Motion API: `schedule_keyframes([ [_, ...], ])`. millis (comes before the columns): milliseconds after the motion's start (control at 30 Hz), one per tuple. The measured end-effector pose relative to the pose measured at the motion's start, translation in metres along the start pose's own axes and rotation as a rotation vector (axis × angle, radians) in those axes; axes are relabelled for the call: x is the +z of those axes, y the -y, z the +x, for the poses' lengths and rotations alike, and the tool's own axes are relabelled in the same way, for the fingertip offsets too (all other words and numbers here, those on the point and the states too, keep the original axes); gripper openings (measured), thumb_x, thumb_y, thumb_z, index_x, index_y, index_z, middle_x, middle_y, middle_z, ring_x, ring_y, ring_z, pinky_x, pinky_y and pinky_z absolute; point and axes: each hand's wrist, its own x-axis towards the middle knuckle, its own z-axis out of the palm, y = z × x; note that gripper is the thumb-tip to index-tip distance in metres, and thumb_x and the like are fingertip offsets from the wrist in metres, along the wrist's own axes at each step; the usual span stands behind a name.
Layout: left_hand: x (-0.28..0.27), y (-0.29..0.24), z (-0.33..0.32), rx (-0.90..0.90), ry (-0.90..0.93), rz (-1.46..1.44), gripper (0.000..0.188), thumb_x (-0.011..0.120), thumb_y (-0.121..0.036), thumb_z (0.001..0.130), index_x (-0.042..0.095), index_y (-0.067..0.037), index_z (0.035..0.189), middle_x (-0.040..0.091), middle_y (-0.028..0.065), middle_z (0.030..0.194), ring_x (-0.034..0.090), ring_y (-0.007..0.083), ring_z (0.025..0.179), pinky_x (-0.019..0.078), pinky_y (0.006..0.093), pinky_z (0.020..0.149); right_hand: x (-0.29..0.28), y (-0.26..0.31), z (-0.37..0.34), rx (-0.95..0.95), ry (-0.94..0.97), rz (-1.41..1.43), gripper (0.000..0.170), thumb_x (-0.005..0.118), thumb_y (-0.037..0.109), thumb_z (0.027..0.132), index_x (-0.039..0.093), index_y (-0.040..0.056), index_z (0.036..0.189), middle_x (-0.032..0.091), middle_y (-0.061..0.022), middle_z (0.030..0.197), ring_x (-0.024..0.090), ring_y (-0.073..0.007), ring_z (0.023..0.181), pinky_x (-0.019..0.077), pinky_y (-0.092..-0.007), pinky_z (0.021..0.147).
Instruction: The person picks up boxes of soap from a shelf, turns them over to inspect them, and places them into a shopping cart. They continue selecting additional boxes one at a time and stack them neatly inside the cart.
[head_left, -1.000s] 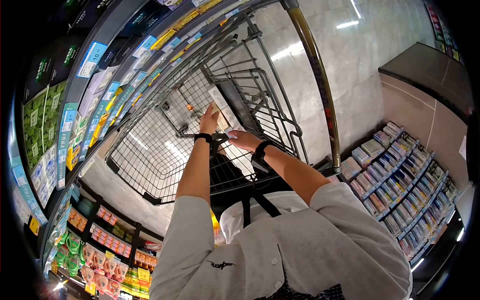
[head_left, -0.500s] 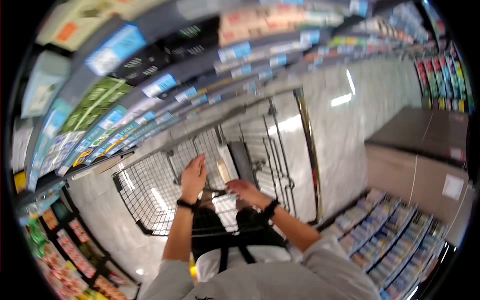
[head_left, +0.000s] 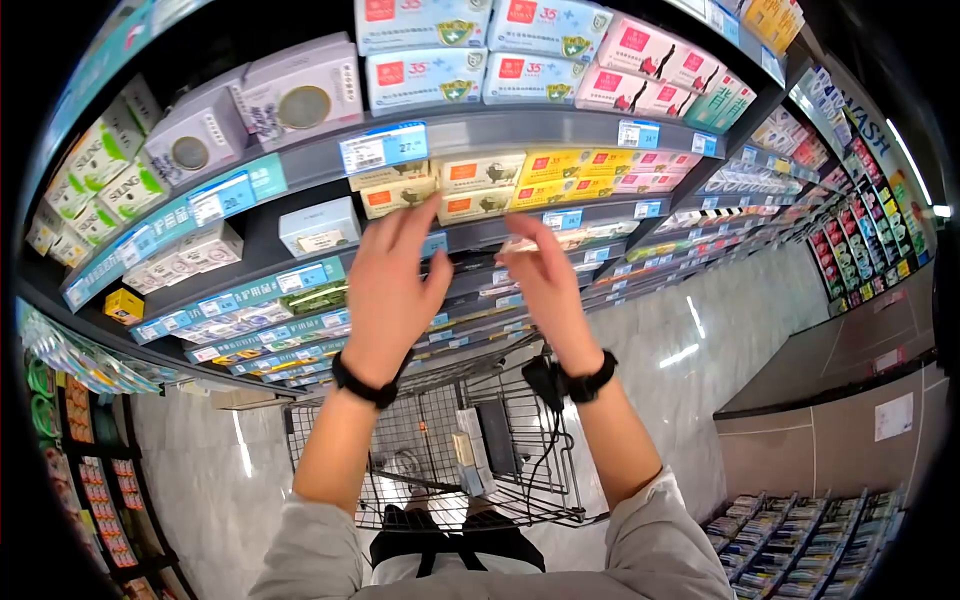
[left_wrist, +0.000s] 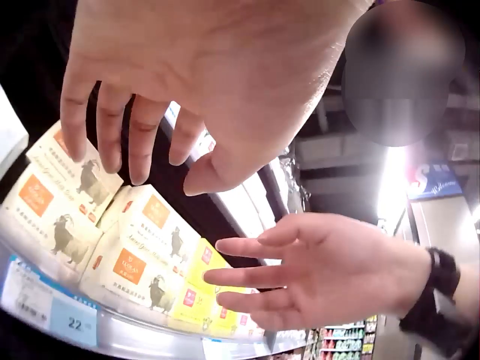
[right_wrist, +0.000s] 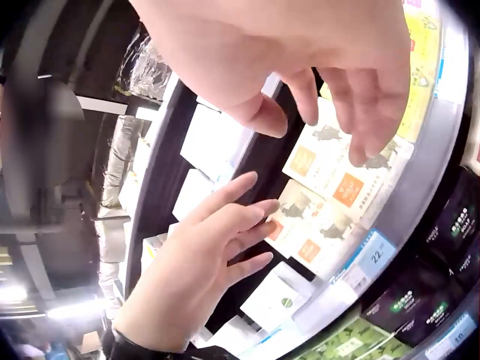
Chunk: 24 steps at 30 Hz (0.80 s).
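My left hand [head_left: 390, 290] reaches up toward a shelf, fingers loosely extended, holding nothing. Just beyond its fingertips stand stacked cream boxes [head_left: 482, 175] with a goat picture and orange label. My right hand [head_left: 548, 290] is raised beside it, its fingers spread and slightly bent, nothing between them. In the left wrist view the goat boxes [left_wrist: 131, 262] sit below the left fingers, with the right hand [left_wrist: 315, 270] to the right. The right wrist view has the right fingers overlapping the goat boxes [right_wrist: 337, 180]. Both wrists wear black bands.
Yellow boxes [head_left: 565, 175] sit right of the goat boxes; blue-and-white boxes [head_left: 425, 80] fill the shelf above. Below my arms is a wire shopping cart [head_left: 345, 515], holding a pale slim box [head_left: 475, 465]. A magazine-like rack [head_left: 800, 545] stands at lower right.
Both hands have left the pale box area inside the cart and risen to the shelf. The head view has turned up toward the shelves.
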Motion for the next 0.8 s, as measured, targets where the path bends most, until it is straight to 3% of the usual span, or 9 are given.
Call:
schedule_keyframes([
  [267,0.032,0.011,0.028,-0.085,0.123,0.169,0.065,0.064,-0.013,0.074,0.042,-0.017,0.135,0.046,0.0202,0.123,0.050,0.0412,0.105,0.0475,0.0445,0.085,0.005,-0.018,0.039,0.103,-0.073,-0.018,0.059,0.061,0.013,0.082,0.037,0.0060,0.136,0.055,-0.0139,0.117,0.056,-0.0135,0.081,0.0472,-0.0258,0.071],
  [333,0.033,0.011,0.024,-0.060,0.077,0.105,0.063,0.063,-0.013,0.075,0.041,-0.016,0.134,0.047,0.0215,0.125,0.051,0.0417,0.107,0.0477,0.0455,0.086,0.003,-0.023,0.044,0.020,-0.099,0.020,0.064,0.061,0.013,0.081,0.034,0.0073,0.139,0.048,-0.0159,0.124,0.055,-0.0151,0.090,0.0468,-0.0256,0.072],
  [367,0.035,0.012,0.021,-0.057,0.082,0.105,0.063,0.063,-0.013,0.075,0.041,-0.016,0.134,0.047,0.0215,0.125,0.051,0.0417,0.107,0.0477,0.0455,0.086,0.001,-0.026,0.044,0.083,-0.089,-0.014,0.065,0.060,0.015,0.082,0.032,0.0063,0.140,0.043,-0.0128,0.129,0.052,-0.0145,0.100,0.0463,-0.0273,0.077],
  [467,0.039,0.013,0.009,0.002,0.066,-0.030,0.059,0.062,-0.012,0.075,0.042,-0.012,0.131,0.048,0.0233,0.127,0.053,0.0403,0.109,0.0471,0.0455,0.088,0.005,0.001,0.037,0.178,-0.084,0.220,0.063,0.058,0.016,0.084,0.030,0.0062,0.140,0.042,-0.0084,0.130,0.050,-0.0147,0.104,0.0452,-0.0307,0.082],
  [600,0.046,0.012,-0.011,-0.121,0.130,-0.311,0.058,0.060,-0.007,0.078,0.039,-0.007,0.132,0.047,0.0212,0.131,0.052,0.0343,0.114,0.0457,0.0401,0.092,0.005,-0.012,0.025,0.119,-0.093,0.395,0.039,0.053,0.015,0.091,0.039,0.0078,0.127,0.049,-0.0044,0.125,0.049,-0.0141,0.110,0.0441,-0.0343,0.089],
  [667,0.051,0.013,-0.027,-0.102,-0.021,-0.590,0.061,0.061,-0.005,0.079,0.034,-0.005,0.134,0.043,0.0167,0.136,0.048,0.0276,0.121,0.0421,0.0392,0.097,0.009,-0.016,0.007,0.105,-0.137,0.419,0.031,0.052,0.017,0.093,0.040,0.0071,0.120,0.052,-0.0054,0.122,0.050,-0.0136,0.109,0.0441,-0.0329,0.090],
  [700,0.043,0.009,-0.037,-0.116,0.015,-0.641,0.063,0.060,-0.003,0.080,0.030,-0.001,0.136,0.036,0.0138,0.141,0.039,0.0239,0.129,0.0381,0.0400,0.101,0.010,-0.018,-0.008,0.062,-0.141,0.433,0.032,0.052,0.017,0.093,0.040,0.0074,0.121,0.052,-0.0061,0.121,0.052,-0.0135,0.107,0.0456,-0.0316,0.087],
  [733,0.036,0.004,-0.051,-0.128,0.007,-0.732,0.063,0.059,-0.004,0.081,0.029,0.000,0.137,0.032,0.0155,0.143,0.034,0.0265,0.132,0.0351,0.0407,0.104,0.013,-0.020,-0.026,0.023,-0.145,0.446,0.032,0.052,0.018,0.093,0.039,0.0077,0.121,0.053,-0.0067,0.119,0.053,-0.0134,0.105,0.0472,-0.0303,0.084],
  [800,0.037,0.006,-0.087,-0.120,-0.053,-0.938,0.065,0.060,-0.008,0.082,0.028,0.001,0.138,0.028,0.0170,0.145,0.030,0.0279,0.134,0.0310,0.0415,0.106,0.017,-0.020,-0.070,0.202,-0.150,0.563,0.036,0.049,0.019,0.095,0.037,0.0082,0.127,0.051,-0.0044,0.115,0.055,-0.0123,0.097,0.0500,-0.0298,0.078],
])
